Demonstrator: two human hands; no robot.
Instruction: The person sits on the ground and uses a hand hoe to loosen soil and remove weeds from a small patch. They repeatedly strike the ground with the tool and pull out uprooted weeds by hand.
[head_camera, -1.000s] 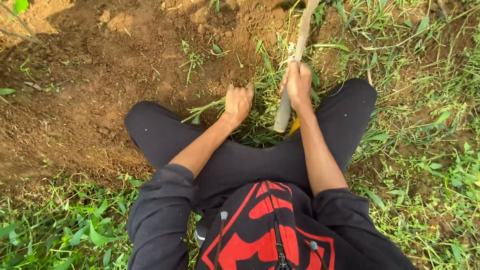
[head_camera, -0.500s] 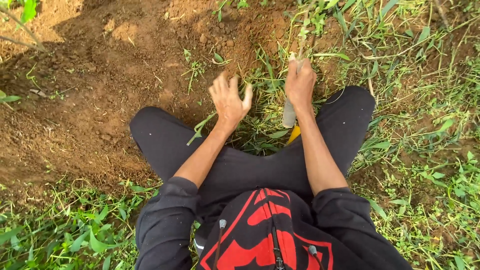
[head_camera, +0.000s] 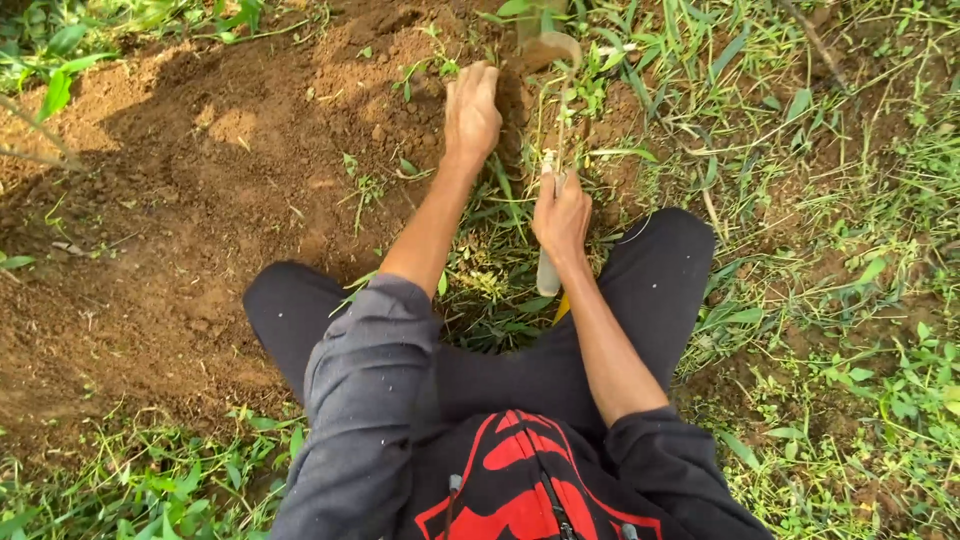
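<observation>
The left hand (head_camera: 472, 110) had left the cut grass near the knees and reached forward, fingers loosely together, flat on the soil (head_camera: 250, 170). The right hand (head_camera: 560, 215) kept gripping the wooden tool handle (head_camera: 547, 272), blade near the weeds (head_camera: 590, 90).

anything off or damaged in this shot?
Nothing stands out. The left hand reaches forward onto loose brown soil beside weeds; the right hand grips a pale wooden tool handle, whose far end sits among the grass. Cut stems lie scattered, as weeding would leave.
</observation>
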